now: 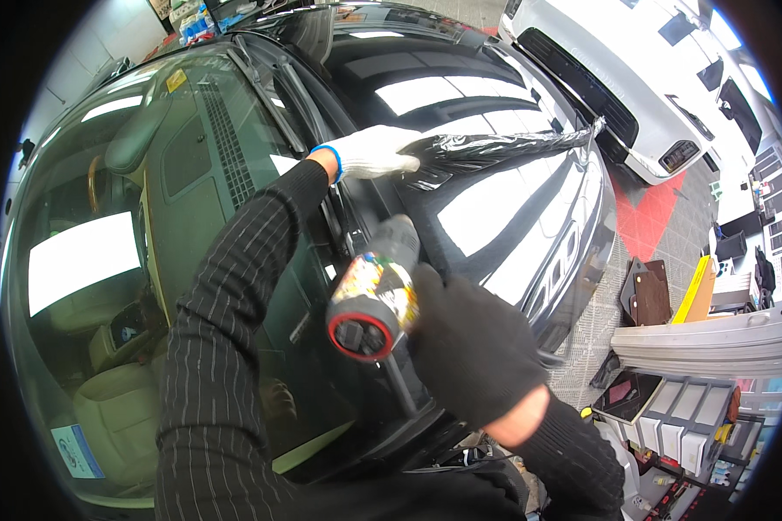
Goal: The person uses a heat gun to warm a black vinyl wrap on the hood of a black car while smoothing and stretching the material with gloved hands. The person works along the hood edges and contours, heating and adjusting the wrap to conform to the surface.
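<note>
My left hand [375, 154], in a white glove with a blue cuff edge, is closed on the bunched end of a glossy black film [504, 149]. The film stretches in folds from my fingers to the hood's front edge. Below it, my right hand [473, 347] in a black glove grips a heat gun [375, 291]. The gun has a colourful printed body and a red ring at its rear, and its dark nozzle points up toward the base of the hood. My right fingers are partly hidden. Under both hands lies the shiny black car hood [469, 204].
The windshield [191, 286] fills the left side, with seats showing through it. A white car [621, 74] stands close beyond the hood's front. At lower right are a shelf unit [686, 417] with boxes, a yellow strip [691, 291] and a brown folded item [647, 293] on the floor.
</note>
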{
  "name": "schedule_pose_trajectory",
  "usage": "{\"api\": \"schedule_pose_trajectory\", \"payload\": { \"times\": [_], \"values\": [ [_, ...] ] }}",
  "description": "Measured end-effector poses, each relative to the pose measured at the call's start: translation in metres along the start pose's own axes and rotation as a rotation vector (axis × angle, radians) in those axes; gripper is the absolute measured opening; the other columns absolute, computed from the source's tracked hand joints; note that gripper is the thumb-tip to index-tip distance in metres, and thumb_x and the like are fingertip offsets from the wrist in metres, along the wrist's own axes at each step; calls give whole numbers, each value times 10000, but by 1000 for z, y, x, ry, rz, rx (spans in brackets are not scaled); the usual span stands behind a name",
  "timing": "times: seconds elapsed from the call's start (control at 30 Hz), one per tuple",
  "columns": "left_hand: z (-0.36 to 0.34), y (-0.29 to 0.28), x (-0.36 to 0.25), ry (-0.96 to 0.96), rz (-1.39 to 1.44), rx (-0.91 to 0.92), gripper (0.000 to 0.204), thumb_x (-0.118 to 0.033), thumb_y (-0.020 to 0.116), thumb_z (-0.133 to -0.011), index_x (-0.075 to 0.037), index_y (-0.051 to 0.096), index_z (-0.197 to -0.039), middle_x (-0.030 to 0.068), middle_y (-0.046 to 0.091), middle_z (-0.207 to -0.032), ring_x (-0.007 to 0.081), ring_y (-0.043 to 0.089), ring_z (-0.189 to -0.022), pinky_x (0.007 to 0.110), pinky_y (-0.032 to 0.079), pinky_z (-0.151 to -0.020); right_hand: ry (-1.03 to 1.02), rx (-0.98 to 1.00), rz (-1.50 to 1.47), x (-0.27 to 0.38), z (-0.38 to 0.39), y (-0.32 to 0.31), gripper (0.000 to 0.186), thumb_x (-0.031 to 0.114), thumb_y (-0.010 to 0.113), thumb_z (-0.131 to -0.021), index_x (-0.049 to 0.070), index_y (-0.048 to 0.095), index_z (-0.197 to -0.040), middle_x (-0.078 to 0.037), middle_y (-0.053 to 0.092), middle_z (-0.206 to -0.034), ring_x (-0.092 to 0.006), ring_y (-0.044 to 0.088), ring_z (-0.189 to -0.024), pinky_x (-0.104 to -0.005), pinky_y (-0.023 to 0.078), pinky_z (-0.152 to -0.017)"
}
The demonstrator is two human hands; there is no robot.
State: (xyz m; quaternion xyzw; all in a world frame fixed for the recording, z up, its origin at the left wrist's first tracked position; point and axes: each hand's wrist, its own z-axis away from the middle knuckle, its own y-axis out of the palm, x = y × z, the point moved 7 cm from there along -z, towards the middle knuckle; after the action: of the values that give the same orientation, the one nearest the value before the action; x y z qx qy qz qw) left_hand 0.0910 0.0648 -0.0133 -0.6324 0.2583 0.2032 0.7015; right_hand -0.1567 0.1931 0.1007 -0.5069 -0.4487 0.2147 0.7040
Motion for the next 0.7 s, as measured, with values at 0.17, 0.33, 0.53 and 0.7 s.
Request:
{"api": "schedule_pose_trajectory", "payload": {
  "times": [0.17,0.33,0.53,0.7],
  "values": [
    [2,4,2,-69,153,60,418,-332,647,-1016,8,642,-1259,153,693,-998,238,634,-853,398,536,-807,33,-28,37,-4,-8,-1,376,186,760,-916,68,587,-1228,-177,715,-970,-412,751,-884,-524,594,-747],
    [4,1,-2,-134,153,71,432,-291,693,-992,12,632,-1294,82,668,-960,177,600,-788,357,522,-731,24,21,-81,-14,13,-7,410,173,768,-898,84,591,-1256,-196,735,-1012,-417,746,-889,-535,586,-762],
    [5,-3,-6,-78,80,63,394,-200,744,-932,14,656,-1251,87,685,-950,182,604,-814,373,526,-780,8,53,-75,-23,93,-31,698,165,823,-786,76,583,-1436,-122,703,-1049,-336,729,-961,-449,583,-783],
    [3,2,0,-54,-22,55,368,-224,736,-880,-26,699,-1189,154,731,-1003,326,648,-883,430,537,-860,77,17,-181,-38,114,-23,901,343,989,-701,44,609,-1461,-146,736,-1092,-364,736,-940,-463,583,-798]
  ]
}}
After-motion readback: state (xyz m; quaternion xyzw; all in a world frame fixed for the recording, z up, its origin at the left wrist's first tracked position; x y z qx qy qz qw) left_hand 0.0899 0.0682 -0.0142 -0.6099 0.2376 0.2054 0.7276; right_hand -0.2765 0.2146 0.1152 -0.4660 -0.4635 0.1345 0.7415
